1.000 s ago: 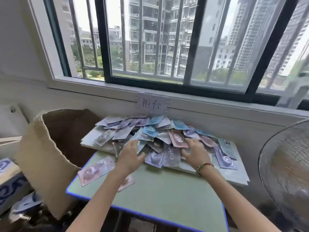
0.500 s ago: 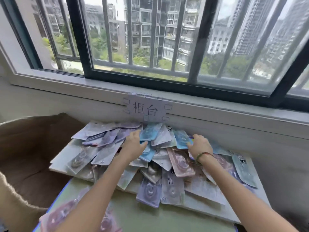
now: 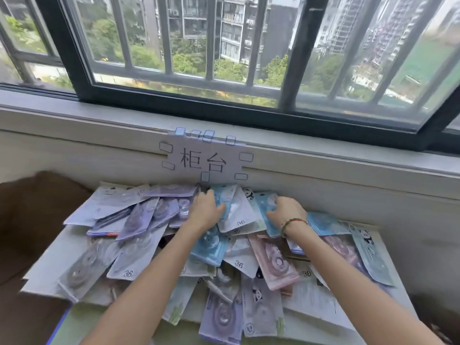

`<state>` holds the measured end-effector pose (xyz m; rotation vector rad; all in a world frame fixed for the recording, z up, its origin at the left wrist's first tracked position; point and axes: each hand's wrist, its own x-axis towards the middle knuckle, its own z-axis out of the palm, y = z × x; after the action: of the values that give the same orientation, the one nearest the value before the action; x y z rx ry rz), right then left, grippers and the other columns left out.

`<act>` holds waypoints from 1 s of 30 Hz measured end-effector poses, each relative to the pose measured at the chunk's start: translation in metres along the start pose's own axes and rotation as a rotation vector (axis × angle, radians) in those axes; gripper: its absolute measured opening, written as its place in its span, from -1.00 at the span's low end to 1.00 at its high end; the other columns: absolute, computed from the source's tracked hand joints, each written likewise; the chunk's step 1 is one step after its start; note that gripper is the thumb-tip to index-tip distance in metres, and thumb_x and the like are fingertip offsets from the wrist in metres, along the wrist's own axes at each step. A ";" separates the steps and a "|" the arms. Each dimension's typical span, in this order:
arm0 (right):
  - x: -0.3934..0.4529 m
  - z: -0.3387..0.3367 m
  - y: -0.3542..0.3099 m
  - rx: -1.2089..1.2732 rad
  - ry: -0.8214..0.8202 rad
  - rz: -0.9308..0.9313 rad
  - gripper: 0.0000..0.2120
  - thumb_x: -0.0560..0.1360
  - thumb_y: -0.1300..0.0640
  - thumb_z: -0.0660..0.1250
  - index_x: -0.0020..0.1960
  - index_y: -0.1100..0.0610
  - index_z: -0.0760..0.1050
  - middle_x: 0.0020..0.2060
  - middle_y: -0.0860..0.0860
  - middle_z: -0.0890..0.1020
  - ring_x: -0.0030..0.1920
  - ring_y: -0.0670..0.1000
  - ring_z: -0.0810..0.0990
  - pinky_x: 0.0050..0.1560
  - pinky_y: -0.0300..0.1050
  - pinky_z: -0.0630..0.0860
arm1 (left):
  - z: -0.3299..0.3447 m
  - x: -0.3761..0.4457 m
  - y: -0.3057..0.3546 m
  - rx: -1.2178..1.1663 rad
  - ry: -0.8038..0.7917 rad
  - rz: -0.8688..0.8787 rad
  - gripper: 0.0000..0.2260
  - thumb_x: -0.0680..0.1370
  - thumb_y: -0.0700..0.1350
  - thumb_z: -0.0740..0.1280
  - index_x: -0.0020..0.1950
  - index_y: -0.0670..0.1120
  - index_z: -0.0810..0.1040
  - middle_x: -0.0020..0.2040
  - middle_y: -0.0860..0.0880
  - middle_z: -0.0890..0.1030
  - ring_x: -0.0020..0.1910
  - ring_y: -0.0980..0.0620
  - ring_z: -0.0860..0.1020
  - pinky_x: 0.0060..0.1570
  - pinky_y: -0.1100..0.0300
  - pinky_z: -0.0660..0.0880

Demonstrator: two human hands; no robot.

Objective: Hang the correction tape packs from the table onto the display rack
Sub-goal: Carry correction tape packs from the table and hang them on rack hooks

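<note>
Two bare forearms reach up from the bottom of the frame into the scene, but the largest thing in view is the window (image 3: 224, 58), which fills the whole upper half with dark frames, vertical bars and apartment blocks and trees beyond the glass. Below it a pale sill and wall run across the middle of the frame. The table (image 3: 353, 329) takes up the lower half; its greenish top shows at the bottom edge, with a blue rim at lower left. Spread over most of it is a loose, overlapping pile of correction tape packs (image 3: 154, 247), in lilac, blue, pink and white, several printed with "36" and some with a panda. A brown cardboard box (image 3: 29, 220) sits at the left edge, beside the table. A white paper sign (image 3: 204, 160) with two handwritten characters is taped to the wall just above the back of the pile, at centre. The left hand (image 3: 205, 210) lies at the centre of the frame with its fingers curled onto a blue pack (image 3: 225, 197) at the back of the pile. The right hand (image 3: 286, 211), a beaded bracelet (image 3: 292, 224) on its wrist, is just right of it, fingers bent down onto another blue pack (image 3: 265, 204); whether it grips or only presses cannot be told.
</note>
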<state>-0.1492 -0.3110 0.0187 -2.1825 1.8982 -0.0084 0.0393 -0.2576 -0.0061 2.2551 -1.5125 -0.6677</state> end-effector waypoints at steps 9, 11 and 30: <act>-0.006 0.000 0.014 -0.152 -0.207 0.048 -0.16 0.38 -0.33 0.35 0.46 0.12 0.19 0.36 0.20 0.32 0.37 0.20 0.30 0.31 0.05 0.31 | 0.001 0.008 0.004 0.023 -0.024 -0.023 -0.52 0.55 0.04 0.28 0.38 -0.19 0.35 0.34 -0.26 0.34 0.35 -0.23 0.29 0.32 -0.06 0.31; -0.006 0.005 0.014 -0.089 -0.248 0.081 -0.01 0.29 -0.36 0.41 0.49 0.14 0.11 0.38 0.22 0.30 0.38 0.21 0.29 0.34 0.07 0.31 | 0.004 0.006 0.004 0.015 -0.047 -0.014 -0.44 0.54 0.10 0.31 0.43 -0.17 0.31 0.38 -0.26 0.25 0.39 -0.22 0.24 0.36 -0.04 0.27; -0.040 -0.016 0.022 0.249 -0.044 0.164 0.16 0.35 0.02 0.53 0.53 0.23 -0.31 0.43 0.23 0.04 0.41 0.26 0.17 0.35 0.06 0.27 | -0.002 -0.024 0.012 -0.216 0.083 0.032 0.04 0.34 0.14 0.55 0.57 -0.18 -0.01 0.51 -0.15 0.17 0.49 -0.11 0.18 0.45 -0.10 0.20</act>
<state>-0.1793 -0.2773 0.0365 -1.8485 1.9307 -0.1567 0.0234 -0.2402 0.0063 2.0675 -1.3646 -0.6847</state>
